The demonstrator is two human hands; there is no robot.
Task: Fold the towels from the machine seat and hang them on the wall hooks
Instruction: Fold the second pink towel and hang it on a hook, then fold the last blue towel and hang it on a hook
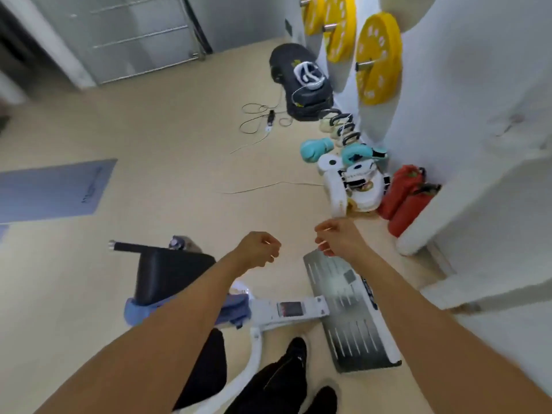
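Observation:
A blue towel lies bunched at the near end of the black machine seat, partly hidden under my left forearm. My left hand hovers above and to the right of the seat, fingers curled in with nothing in them. My right hand is held out beside it over the floor, fingers loosely curled and empty. No wall hooks are in view.
The machine's white frame and grey metal footplate lie below my hands. Along the right wall sit red bags, boxing gloves, white pads, a black bag and yellow weight plates. Cables and a blue mat lie on the floor.

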